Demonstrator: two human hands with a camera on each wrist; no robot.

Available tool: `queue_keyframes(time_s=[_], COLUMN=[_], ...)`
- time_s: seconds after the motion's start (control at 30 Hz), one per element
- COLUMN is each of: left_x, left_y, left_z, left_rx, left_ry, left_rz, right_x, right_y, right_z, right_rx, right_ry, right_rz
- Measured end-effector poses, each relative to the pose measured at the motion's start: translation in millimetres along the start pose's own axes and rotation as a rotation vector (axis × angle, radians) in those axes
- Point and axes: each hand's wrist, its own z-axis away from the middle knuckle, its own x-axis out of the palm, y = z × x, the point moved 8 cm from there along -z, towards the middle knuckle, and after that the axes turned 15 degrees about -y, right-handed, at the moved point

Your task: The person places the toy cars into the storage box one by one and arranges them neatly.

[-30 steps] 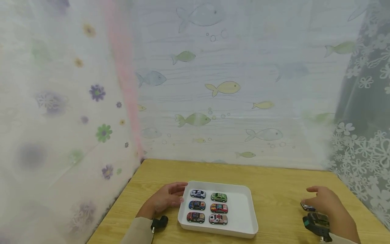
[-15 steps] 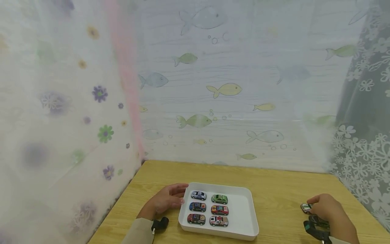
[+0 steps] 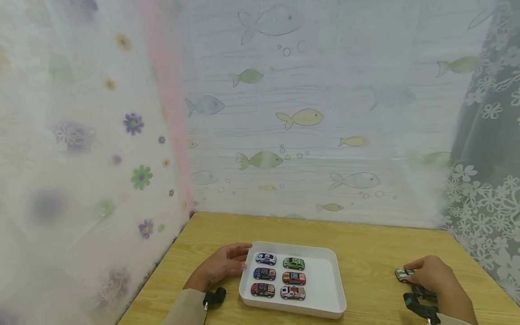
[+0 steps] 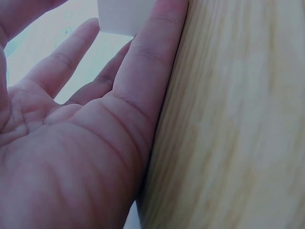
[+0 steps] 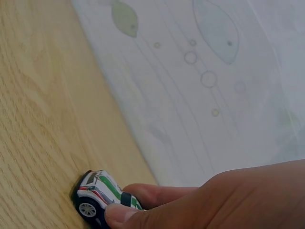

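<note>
A white tray [image 3: 325, 289] on the wooden table holds several toy cars in two columns, its right half bare. My left hand [image 3: 221, 266] rests open on the table with straight fingers against the tray's left wall [image 4: 125, 16]. My right hand [image 3: 428, 273] is far right of the tray and pinches a white toy car with green stripes [image 3: 403, 274] between thumb and fingers; the car [image 5: 97, 195] sits on or just above the wood.
The table [image 3: 365, 253] is boxed in by sheer curtains: fish print at the back [image 3: 300, 117], flowers on the left [image 3: 81, 158], white lace on the right [image 3: 487, 203]. Bare wood lies between tray and right hand.
My right hand lowered onto the toy car, closed its fingers round it, and shifted it slightly left. The left hand and the tray stayed in place.
</note>
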Motion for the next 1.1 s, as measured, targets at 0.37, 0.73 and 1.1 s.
queue_keyframes(time_s=[0.37, 0.73, 1.1], left_x=[-1.1, -0.2, -1.0], left_y=[0.4, 1.2, -1.4], left_z=[0.8, 0.6, -0.7], left_rx=[0.010, 0.012, 0.013], left_ry=[-0.009, -0.017, -0.007], left_rz=[0.001, 0.011, 0.025], right_x=[5, 10, 19], right_y=[-19, -44, -66], right_z=[2, 3, -4], right_rx=[-0.036, -0.093, -0.152], right_ry=[0.007, 0.047, 0.042], right_rz=[-0.002, 0.039, 0.064])
